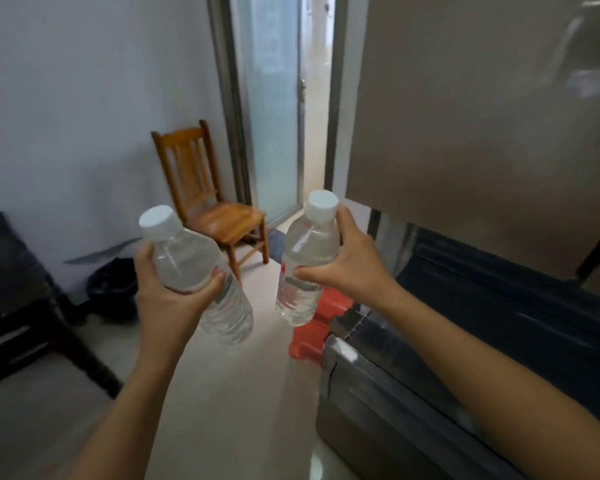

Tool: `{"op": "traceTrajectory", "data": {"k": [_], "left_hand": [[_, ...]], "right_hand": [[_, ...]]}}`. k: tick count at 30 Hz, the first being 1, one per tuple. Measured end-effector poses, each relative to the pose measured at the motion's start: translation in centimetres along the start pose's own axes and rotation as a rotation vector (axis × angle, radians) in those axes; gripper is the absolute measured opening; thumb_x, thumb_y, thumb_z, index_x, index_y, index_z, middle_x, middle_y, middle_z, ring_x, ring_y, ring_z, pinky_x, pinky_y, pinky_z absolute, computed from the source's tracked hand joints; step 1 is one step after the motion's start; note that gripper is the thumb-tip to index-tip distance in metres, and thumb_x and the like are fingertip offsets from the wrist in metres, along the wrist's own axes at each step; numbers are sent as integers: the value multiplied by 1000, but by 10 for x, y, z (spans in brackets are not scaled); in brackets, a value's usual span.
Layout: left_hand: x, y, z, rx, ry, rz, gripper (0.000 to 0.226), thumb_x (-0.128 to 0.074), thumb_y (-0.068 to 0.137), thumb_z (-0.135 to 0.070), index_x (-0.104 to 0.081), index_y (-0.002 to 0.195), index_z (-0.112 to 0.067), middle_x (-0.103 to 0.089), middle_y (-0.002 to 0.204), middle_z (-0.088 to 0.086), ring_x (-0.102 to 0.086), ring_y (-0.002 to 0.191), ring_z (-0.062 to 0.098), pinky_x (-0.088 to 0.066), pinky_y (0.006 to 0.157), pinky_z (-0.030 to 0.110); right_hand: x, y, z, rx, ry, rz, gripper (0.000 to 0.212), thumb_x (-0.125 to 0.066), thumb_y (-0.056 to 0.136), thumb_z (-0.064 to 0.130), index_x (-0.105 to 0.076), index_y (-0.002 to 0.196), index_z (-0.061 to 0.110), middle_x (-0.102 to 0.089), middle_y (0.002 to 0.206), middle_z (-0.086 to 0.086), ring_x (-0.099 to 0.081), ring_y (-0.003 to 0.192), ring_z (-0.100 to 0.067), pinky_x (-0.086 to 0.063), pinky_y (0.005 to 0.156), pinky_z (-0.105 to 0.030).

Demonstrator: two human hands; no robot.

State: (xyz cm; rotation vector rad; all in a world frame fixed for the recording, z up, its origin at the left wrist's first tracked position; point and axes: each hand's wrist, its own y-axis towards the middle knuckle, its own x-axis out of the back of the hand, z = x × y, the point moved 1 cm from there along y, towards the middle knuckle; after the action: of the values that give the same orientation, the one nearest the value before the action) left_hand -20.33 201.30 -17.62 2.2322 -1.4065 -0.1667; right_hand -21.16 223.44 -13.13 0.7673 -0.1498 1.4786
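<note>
Furniture (14,289) of dark wood is standing at the far left against the pale wall (66,98), and a black bin bag (113,285) is sitting on the floor (229,393) just beside it. Next, the person's left hand (168,292) is gripping the left bottle (187,254), a clear plastic one, around its middle, with the fingers curling round the far side and the thumb (215,277) pressing on the near side. This bottle is hanging in the air above the floor, tilting so that its white cap (155,221) is pointing up and to the left while its base is leaning down toward the right. Behind it a wooden chair (208,202) is standing near the wall, and a frosted glass door (274,116) is rising beyond the chair. Further right, the right bottle (309,244) is being held nearly upright in the air, its own white cap (323,201) on top, apart from the left bottle with bare floor showing between them. The right hand (343,268) is wrapping round this bottle from the right side, one red-nailed fingertip (300,271) lying across the label. Below it a red plastic object (312,341) is sitting on the floor, partly hidden by the bottle's base. At the far right a glossy brown refrigerator door (482,133) is filling the upper corner, and a dark drawer (465,306) is standing open beneath it, with the right forearm crossing in front
</note>
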Motion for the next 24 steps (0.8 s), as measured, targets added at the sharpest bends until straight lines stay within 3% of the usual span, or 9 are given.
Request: {"op": "traceTrajectory", "data": {"k": [3, 6, 8, 11, 17, 22, 24], "left_hand": [[30, -21, 20, 82, 68, -66, 84, -79, 52, -36, -36, 124, -31, -49, 112, -8, -52, 103, 14, -42, 86, 33], [55, -42, 27, 125, 144, -163, 79, -78, 53, -29, -35, 120, -34, -48, 108, -6, -51, 99, 16, -41, 83, 32], [67, -59, 27, 155, 208, -194, 81, -83, 58, -20, -36, 124, -26, -47, 109, -3, -49, 98, 17, -42, 83, 33], [79, -86, 24, 185, 268, -235, 83, -76, 55, -31, -37, 128, -22, -46, 111, -4, -48, 100, 16, -40, 81, 31], [83, -146, 6, 323, 309, -355, 81, -70, 48, -46, -32, 119, -41, -47, 106, -9, -49, 97, 15, -42, 82, 32], [87, -194, -5, 428, 302, -493, 88, -77, 50, -35, -36, 128, -30, -51, 109, -5, -52, 97, 15, -40, 79, 28], [93, -213, -8, 471, 316, -529, 82, -82, 57, -23, -38, 125, -33, -54, 105, -7, -54, 93, 13, -42, 80, 29]], "right_hand": [[-39, 11, -7, 28, 40, 194, 78, -82, 60, 26, -35, 122, 31, -56, 117, 4, -56, 106, -17, -49, 91, -42], [-70, 13, -8, 102, 19, 342, 74, -82, 60, 27, -36, 119, 32, -58, 112, 4, -56, 103, -18, -49, 88, -40], [-83, 8, -8, 145, -12, 418, 73, -81, 62, 26, -38, 120, 27, -54, 106, 8, -55, 100, -15, -46, 83, -30], [-93, -1, -11, 193, -45, 502, 76, -81, 64, 27, -36, 126, 24, -51, 107, 7, -51, 97, -12, -39, 76, -23], [-97, -22, -17, 261, -33, 637, 81, -81, 63, 25, -34, 129, 25, -55, 121, 0, -54, 108, -18, -48, 88, -33], [-109, -43, -14, 333, -49, 757, 79, -81, 62, 29, -36, 127, 30, -56, 117, 3, -56, 103, -17, -50, 84, -35], [-117, -53, -11, 346, -50, 799, 78, -80, 62, 29, -36, 126, 30, -57, 114, 2, -56, 100, -18, -50, 83, -36]]}}
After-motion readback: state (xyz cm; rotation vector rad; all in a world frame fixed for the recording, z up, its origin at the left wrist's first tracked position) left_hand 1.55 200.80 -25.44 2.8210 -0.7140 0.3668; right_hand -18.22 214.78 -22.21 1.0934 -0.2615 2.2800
